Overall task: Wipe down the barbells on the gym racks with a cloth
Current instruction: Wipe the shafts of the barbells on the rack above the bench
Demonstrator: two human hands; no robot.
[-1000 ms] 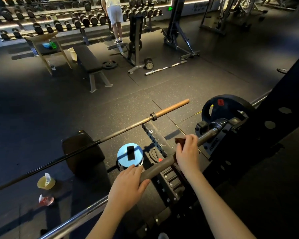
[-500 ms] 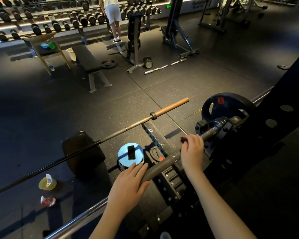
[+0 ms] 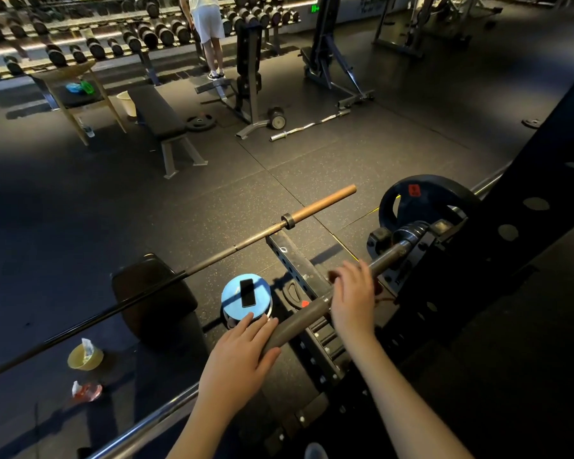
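The right hand (image 3: pixel 353 303) hides most of the cloth (image 3: pixel 332 277).

Seen from above: 2 bare hands, left hand (image 3: pixel 242 352) and right hand (image 3: pixel 353 299), on 2 bare forearms (image 3: pixel 411 402), uncovered down to the bottom edge of the view. Slim wrists, rounded knuckles. Between the forearms, a small pale rounded shape (image 3: pixel 315 452), too cropped to identify.

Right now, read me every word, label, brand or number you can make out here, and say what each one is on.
No text can be read for certain.
Red label on the black round weight plate: too small to read.
Green lit sign on the far wall: blurred, unreadable.
Black phone on the blue round lid: screen dark, no text.
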